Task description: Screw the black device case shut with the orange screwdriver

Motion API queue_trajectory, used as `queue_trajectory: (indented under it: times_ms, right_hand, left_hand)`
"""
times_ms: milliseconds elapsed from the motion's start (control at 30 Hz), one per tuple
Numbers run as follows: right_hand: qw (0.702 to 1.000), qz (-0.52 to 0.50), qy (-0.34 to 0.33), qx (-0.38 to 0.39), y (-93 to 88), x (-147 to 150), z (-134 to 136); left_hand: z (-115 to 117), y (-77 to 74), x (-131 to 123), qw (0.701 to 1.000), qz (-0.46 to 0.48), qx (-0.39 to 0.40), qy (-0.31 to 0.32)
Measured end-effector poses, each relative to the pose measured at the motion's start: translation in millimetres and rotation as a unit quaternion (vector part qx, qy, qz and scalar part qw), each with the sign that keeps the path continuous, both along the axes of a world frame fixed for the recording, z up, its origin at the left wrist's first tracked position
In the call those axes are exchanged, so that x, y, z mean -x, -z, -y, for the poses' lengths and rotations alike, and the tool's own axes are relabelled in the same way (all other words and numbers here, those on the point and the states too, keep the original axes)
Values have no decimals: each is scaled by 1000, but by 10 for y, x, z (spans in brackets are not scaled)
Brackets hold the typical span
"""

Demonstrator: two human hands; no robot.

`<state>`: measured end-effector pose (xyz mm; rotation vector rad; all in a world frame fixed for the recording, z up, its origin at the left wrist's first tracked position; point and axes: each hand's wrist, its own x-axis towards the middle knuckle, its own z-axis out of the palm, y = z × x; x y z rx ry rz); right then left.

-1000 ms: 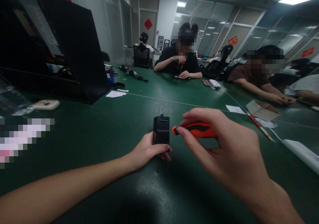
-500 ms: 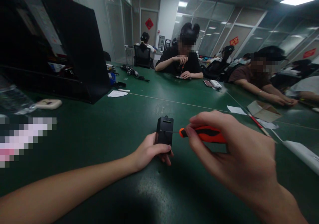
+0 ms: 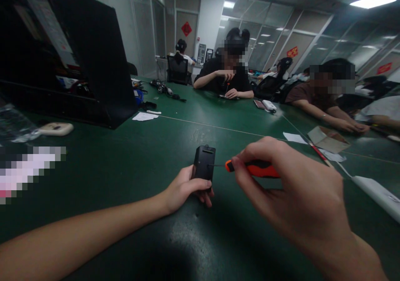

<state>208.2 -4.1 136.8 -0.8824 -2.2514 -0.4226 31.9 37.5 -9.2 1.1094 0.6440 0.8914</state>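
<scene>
My left hand (image 3: pixel 190 185) grips a small black box-shaped device (image 3: pixel 204 164) by its lower end, thumb across the front and fingers behind. The device stands tilted just above the green table and has a narrow slot near its top. My right hand (image 3: pixel 293 193) is closed round the orange and black handle of a screwdriver (image 3: pixel 262 168). The thin shaft points left at the device's face. Its tip overlaps the face in this view; whether it touches, I cannot tell.
A large open black case (image 3: pixel 90 64) stands at the left, with a pale oval object (image 3: pixel 56 128) before it. Cables (image 3: pixel 164 88) lie further back. An open cardboard box (image 3: pixel 328 138) and a white bar-shaped object (image 3: pixel 378 195) are at the right. Other people sit across the green table (image 3: pixel 137 160).
The black device and my left hand have shifted slightly left in the view, as has much of the scene. The screwdriver has hardly moved; its tip now overlaps the device less far in.
</scene>
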Motion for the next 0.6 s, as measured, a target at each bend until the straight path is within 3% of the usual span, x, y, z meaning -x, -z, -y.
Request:
queue_trajectory:
  times_ms: [600]
  right_hand:
    - [999, -39, -11, -6, 52, 24, -31]
  left_hand:
    - [2, -13, 4, 1000, -4, -10, 12]
